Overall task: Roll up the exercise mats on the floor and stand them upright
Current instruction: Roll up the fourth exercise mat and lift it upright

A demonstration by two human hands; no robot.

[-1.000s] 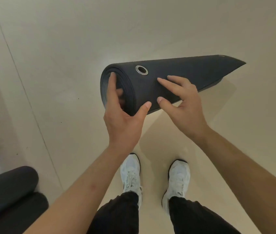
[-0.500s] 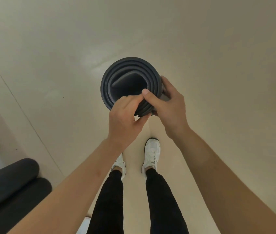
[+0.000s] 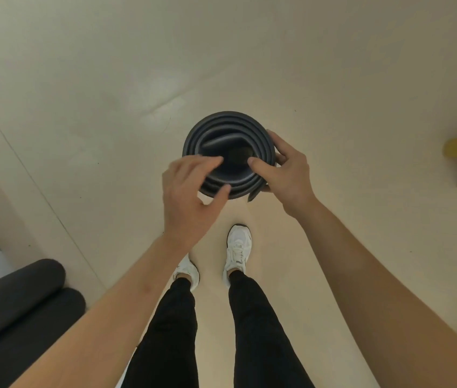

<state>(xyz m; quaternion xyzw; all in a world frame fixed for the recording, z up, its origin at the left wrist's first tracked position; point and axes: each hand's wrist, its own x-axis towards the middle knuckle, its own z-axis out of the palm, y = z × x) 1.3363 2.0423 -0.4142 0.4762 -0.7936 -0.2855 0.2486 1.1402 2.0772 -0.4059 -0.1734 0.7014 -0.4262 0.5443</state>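
Now the mat (image 3: 223,127) stands on end, axis vertical; my right hand (image 3: 289,175) pinches its rim, and my left hand (image 3: 185,189) rests loose opposite.

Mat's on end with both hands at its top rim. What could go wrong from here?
1. The rolled mat has loose coils with gaps between them, and its outer flap sticks out beside the right hand. Once released, it may unwind.
2. Only the right hand clearly pinches the rim. The left hand is blurred and its grip is unclear. The base is hidden, so the roll might tip if let go before it is settled.
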